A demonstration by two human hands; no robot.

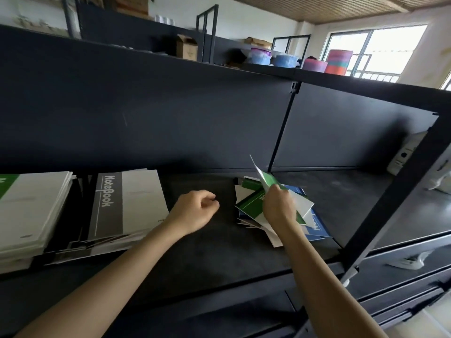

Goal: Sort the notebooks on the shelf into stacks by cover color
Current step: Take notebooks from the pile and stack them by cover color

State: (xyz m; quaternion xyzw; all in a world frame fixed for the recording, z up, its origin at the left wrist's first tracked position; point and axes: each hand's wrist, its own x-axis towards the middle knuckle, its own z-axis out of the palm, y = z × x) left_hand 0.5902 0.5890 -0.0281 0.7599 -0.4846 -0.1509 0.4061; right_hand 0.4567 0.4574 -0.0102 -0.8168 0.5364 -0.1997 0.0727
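Notebooks (317, 230) with green, blue and white covers lie in a loose heap on the dark shelf (195, 252), at about 3 o'clock from the middle of my view. My right hand (278, 206) is over the heap and pinches a green notebook (268, 180), which is lifted at one end and tilts up toward 12 o'clock. My left hand (195, 211) hangs above bare shelf at 9 o'clock of the heap, fingers loosely curled, holding nothing. Farther out at 9 o'clock lies a gray stack (127, 203), its top cover white with a gray band reading "NoteBook". Beyond it, at the far 9 o'clock edge, sits a green stack (31, 206), its top cover white with a green corner. A dark gap separates the two stacks.
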